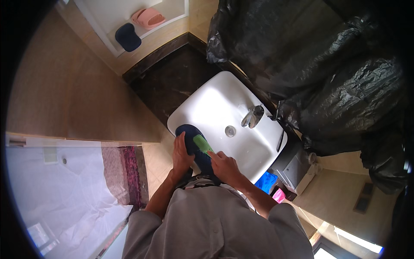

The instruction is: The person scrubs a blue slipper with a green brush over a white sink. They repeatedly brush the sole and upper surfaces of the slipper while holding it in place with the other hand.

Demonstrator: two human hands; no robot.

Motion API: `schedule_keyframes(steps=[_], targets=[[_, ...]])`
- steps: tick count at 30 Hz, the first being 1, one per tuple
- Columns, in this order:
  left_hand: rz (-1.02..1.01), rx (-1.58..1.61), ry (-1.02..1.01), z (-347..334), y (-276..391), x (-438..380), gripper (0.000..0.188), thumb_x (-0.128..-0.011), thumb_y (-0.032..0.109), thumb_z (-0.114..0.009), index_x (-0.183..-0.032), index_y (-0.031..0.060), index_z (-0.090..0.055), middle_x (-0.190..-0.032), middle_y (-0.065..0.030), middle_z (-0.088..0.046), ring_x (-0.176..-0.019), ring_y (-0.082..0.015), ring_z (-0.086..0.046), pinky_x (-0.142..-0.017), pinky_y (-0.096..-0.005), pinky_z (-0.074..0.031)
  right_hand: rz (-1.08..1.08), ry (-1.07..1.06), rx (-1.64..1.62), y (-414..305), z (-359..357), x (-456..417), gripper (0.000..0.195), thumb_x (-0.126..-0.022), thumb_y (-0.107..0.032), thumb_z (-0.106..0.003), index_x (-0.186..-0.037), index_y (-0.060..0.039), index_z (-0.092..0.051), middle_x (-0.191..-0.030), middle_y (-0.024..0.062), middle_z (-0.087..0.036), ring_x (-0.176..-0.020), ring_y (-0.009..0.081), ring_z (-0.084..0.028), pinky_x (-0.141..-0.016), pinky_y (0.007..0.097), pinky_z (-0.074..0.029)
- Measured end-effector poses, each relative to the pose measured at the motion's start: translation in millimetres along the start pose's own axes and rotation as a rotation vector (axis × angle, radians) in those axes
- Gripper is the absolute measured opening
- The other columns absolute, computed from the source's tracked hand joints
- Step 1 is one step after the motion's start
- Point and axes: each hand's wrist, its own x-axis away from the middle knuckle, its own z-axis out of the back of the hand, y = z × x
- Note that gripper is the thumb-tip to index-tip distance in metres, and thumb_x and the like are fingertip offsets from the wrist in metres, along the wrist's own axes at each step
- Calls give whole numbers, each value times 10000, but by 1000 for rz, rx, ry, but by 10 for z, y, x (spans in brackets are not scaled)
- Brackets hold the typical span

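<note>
A dark blue slipper (189, 136) lies over the near left rim of a white washbasin (213, 100), its lower end close to my body. My left hand (182, 153) grips it along its left side, fingers on the upper face. A green scrubbing brush (202, 144) is held in my right hand (225, 166). The brush head rests on the slipper; its bristles are hidden underneath. To the right of the slipper are the basin's metal drain (230, 131) and a chrome faucet (253, 117).
A dark stone counter (174, 81) surrounds the basin. Black plastic sheeting (307, 64) hangs beyond it. In a white wall niche sit pink slippers (148, 18) and another dark slipper (128, 37). A grey box (291, 168) and a blue item (266, 182) stand right of the basin.
</note>
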Motion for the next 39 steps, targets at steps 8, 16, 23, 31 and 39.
schedule_keyframes(steps=[8,16,23,31,39], targets=[[5,11,10,-10,49,-24,978,-675,-69,-775,-1563,2,-369,-1373,-267,-568,-1281,-502,-542,-1052,-528,-504,-27,27,61,-12,-300,-647,324,-999,-139,-608,-1308,-92,-695,-942,197,-693,-738,424,-712,-679,538,-590],[5,-17,-20,53,85,-20,1002,-681,-62,-793,-1578,6,-352,-1355,-264,-575,-1261,-505,-550,-1043,-535,-504,-29,-24,30,-60,-1,101,326,-998,-162,-612,-1320,-127,-655,-928,167,-669,-678,415,-706,-632,545,-589],[-24,29,22,-17,66,-19,1006,-673,-78,-764,-1584,6,-347,-1378,-278,-559,-1272,-511,-540,-1061,-534,-495,-58,14,30,-59,-227,-378,315,-997,-146,-602,-1289,-89,-706,-901,202,-683,-718,437,-706,-673,542,-588],[16,25,-6,-13,12,16,1017,-684,-52,-781,-1597,20,-338,-1394,-262,-560,-1292,-503,-538,-1063,-528,-499,-32,4,23,-75,-201,-257,316,-1011,-151,-591,-1304,-97,-695,-931,200,-691,-734,435,-711,-673,541,-592],[14,26,2,-16,33,20,1018,-681,-48,-789,-1594,24,-343,-1383,-258,-568,-1284,-497,-545,-1055,-526,-504,-49,-14,-43,-148,-53,-109,311,-1010,-152,-591,-1296,-94,-698,-929,207,-697,-738,446,-706,-694,552,-592]])
